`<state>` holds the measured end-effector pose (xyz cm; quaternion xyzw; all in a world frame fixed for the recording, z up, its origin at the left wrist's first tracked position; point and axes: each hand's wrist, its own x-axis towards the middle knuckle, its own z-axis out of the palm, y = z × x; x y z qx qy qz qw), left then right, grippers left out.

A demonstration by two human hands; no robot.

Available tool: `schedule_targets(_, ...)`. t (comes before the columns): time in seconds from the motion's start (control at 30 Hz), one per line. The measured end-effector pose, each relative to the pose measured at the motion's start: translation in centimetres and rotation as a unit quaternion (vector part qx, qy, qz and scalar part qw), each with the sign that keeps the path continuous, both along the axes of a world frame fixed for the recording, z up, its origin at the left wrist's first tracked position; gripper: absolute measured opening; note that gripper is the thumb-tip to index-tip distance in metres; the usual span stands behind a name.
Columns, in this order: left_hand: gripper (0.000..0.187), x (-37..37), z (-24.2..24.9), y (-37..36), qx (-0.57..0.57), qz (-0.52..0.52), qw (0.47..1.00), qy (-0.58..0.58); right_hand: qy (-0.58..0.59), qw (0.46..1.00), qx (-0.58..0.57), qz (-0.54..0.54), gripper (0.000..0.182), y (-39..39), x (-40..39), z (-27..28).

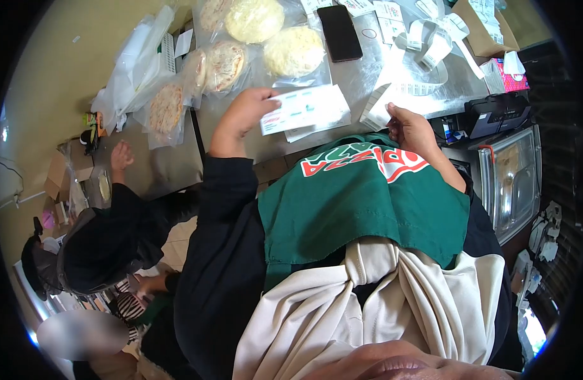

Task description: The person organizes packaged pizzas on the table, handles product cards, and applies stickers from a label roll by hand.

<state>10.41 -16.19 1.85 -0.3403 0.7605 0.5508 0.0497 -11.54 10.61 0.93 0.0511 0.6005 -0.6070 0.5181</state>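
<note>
A white printed label sheet [304, 109] is pinched between the thumb and fingers of my left hand [244, 117], over the front edge of the metal table [348, 76]. More white paper [339, 109] lies partly beneath that sheet. At the right, my right hand [410, 128] has its thumb and fingers closed at the end of a white label strip [377, 106]. The strip runs back to a loose coil of labels [424, 69]. Bagged round pizzas [225, 65] and bagged cheese-topped rounds [294, 52] lie behind my left hand.
A black phone [340, 33] lies at the back. An open cardboard box [488, 28], a pink box [512, 75] and a black device [497, 114] stand at the right. Plastic bags [136, 63] are at the left, where co-workers in black [108, 244] stand.
</note>
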Motion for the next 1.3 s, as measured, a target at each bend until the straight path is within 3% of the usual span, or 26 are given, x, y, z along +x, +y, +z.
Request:
schedule_targets(0.03,0.020,0.9,0.7,-0.5,0.046,-0.021,0.998,-0.032,0.009,1.000,0.000,-0.010,0.023,-0.3,0.4,0.5)
schedule_targets(0.17,0.016,2.8,-1.0,-1.4,0.025,0.135,0.986,-0.091,0.007,1.000,0.009,-0.002,0.028,-0.5,0.4,0.0)
schedule_targets(0.3,0.009,2.1,-5.1,0.1,0.100,0.347,0.932,0.028,0.004,1.000,0.012,0.012,0.025,-0.7,0.7,0.2)
schedule_targets(0.4,0.010,0.3,-6.6,2.1,0.218,0.422,0.875,0.094,-0.003,1.000,0.017,0.022,0.022,-0.7,0.7,0.3)
schedule_targets(0.43,0.010,-0.3,-6.4,2.3,0.218,0.435,0.872,0.044,0.005,1.000,0.018,0.013,0.025,-0.8,0.9,0.4)
schedule_targets(0.57,0.012,-3.3,-7.2,2.5,0.267,0.535,0.794,0.114,0.013,1.000,0.015,0.012,0.028,-0.7,1.2,0.5)
schedule_targets(0.67,0.016,-5.6,-7.5,2.2,0.358,0.490,0.791,0.079,0.021,1.000,0.020,0.008,0.028,-0.7,1.4,0.6)
schedule_targets(0.7,0.014,-6.1,-6.1,2.8,0.339,0.458,0.820,0.058,0.021,1.000,0.018,0.010,0.028,-0.6,1.4,0.7)
schedule_targets(0.8,0.010,-6.9,-6.1,2.5,0.327,0.432,0.838,0.060,0.025,1.000,0.008,0.015,0.028,-0.1,1.1,0.6)
schedule_targets(1.0,0.012,-9.6,-7.5,2.5,0.377,0.527,0.724,0.234,0.051,0.998,0.005,0.038,0.029,0.4,1.1,0.4)
schedule_targets(1.03,0.016,-9.8,-7.5,2.3,0.383,0.472,0.742,0.282,0.053,0.998,0.002,0.041,0.030,0.5,1.1,0.5)
schedule_targets(1.17,0.020,-9.5,-5.7,2.5,0.419,0.409,0.762,0.276,0.060,0.997,-0.007,0.041,0.023,0.6,1.1,1.2)
schedule_targets(1.27,0.023,-8.5,-3.2,4.4,0.353,0.333,0.873,0.046,0.063,0.998,-0.027,0.007,0.023,0.6,1.0,1.2)
schedule_targets(1.3,0.021,-8.4,-2.2,5.9,0.271,0.321,0.907,0.029,0.057,0.998,-0.032,-0.002,0.023,0.6,1.0,1.1)
